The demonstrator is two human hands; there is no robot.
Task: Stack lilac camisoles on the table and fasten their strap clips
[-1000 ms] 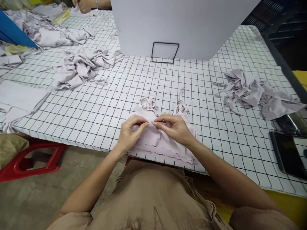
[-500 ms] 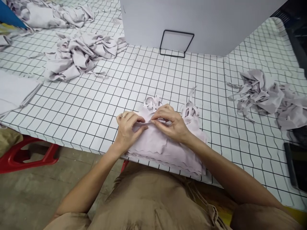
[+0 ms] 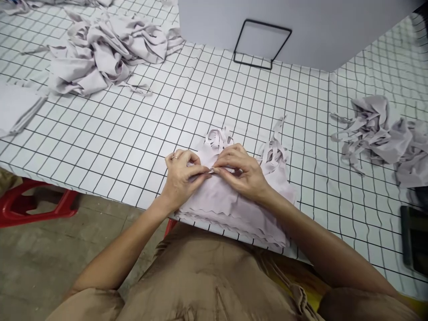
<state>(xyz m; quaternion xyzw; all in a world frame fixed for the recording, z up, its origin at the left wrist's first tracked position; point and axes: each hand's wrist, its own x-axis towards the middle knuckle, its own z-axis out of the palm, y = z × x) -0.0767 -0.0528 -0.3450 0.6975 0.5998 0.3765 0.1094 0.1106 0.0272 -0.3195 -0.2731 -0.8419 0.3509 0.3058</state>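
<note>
A stack of pale lilac garments [image 3: 230, 209] with scalloped hems lies at the near edge of the checked table [image 3: 140, 133]. Their thin straps [image 3: 274, 151] curl up at the far side. My left hand [image 3: 182, 176] and my right hand [image 3: 240, 171] rest on the top garment, fingertips pinched together at its upper edge around a small metal clasp [image 3: 211, 169]. Both hands have closed fingers. A ring shows on my left hand.
A heap of the same lilac garments [image 3: 107, 49] lies at the far left, another heap [image 3: 384, 133] at the right. A white board [image 3: 301, 26] on a black wire stand [image 3: 262, 44] stands behind. A dark phone [image 3: 416, 240] lies at the right edge. A red stool [image 3: 30, 207] sits below left.
The camera has tilted down and leftward, so the table slid up-right in view. My hands stay pinched at the same spot on the top garment, left fingers curling tighter.
</note>
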